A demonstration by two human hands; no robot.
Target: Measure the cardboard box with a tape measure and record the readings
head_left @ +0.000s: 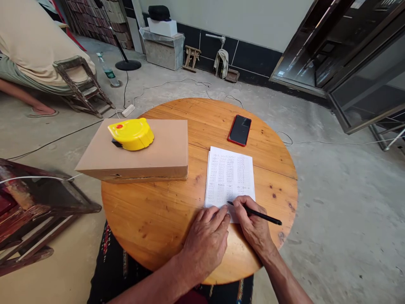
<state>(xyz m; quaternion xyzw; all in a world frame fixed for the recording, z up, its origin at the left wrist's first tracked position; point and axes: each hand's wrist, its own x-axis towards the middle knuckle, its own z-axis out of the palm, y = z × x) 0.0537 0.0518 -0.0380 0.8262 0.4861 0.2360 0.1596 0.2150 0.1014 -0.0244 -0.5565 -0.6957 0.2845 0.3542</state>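
On the round wooden table (152,223) lies a small stack of white paper (229,173) covered in handwritten columns. My right hand (255,226) grips a black pen (264,216), its tip touching the sheet near the lower edge. My left hand (207,236) rests flat, fingers stretched, with the fingertips on the paper's bottom left corner. Left of the paper stands a closed cardboard box (167,147), and on top of it sits a yellow tape measure (133,134) with a red button. A phone (239,130) with a red edge lies beyond the paper.
A wooden chair (41,211) stands close at the left. Farther back, a person (38,46) sits on a low wooden chair (84,84), near a bottle (108,71) and a stand's round base (128,65). Cables and a power strip (128,110) lie on the concrete floor.
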